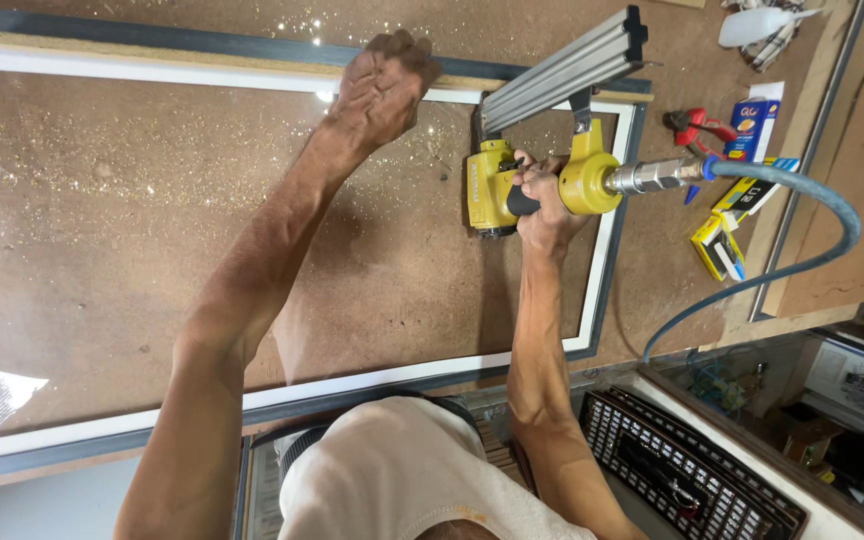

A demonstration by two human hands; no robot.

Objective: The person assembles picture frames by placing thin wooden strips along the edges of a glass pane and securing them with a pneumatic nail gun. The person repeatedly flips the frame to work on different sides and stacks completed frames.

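Yellow pneumatic nail gun [512, 180] is standing nose-down on the brown backing board [152, 240], near the frame's far right corner. My right hand [542, 205] is gripping its handle, fingers wrapped tight. Blue air hose [812, 200] is running off its rear fitting to the right. My left hand [384, 88] is pressing down, fingers curled, on the frame's far rail [202, 72]. Red pliers [697, 125] and small yellow boxes [720, 245] are lying on the desk [672, 260], right of the frame.
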